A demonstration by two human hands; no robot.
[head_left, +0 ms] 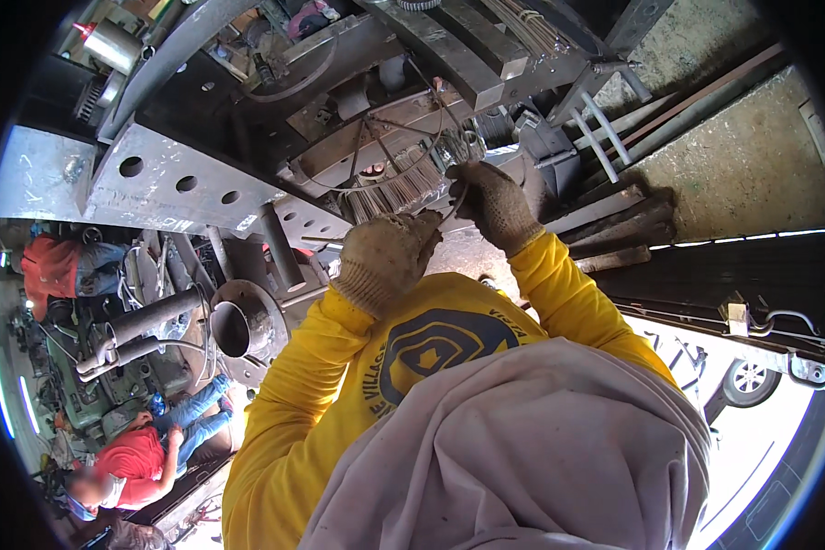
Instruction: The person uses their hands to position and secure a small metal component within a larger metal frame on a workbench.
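Observation:
My left hand point(385, 255), in a dirty knit work glove, is closed in front of my chest. A thin rod point(323, 240) pokes out on its left side. My right hand point(493, 206), gloved alike, is raised a little farther away with fingers pinched together. A thin, slightly curved piece of wire point(454, 203) runs between the two hands; its ends are hidden in the gloves. Just beyond them lies a bundle of thin metal rods point(403, 190). A wire hoop with crossing struts point(373, 126) stands over it.
A drilled steel beam point(188, 183) crosses at the left, above steel pipes point(165, 312). Heavy bars point(440, 50) lie at the far side, with scrap metal pieces point(623, 225) at right. A person in red point(137, 458) sits lower left; another point(50, 270) is beyond.

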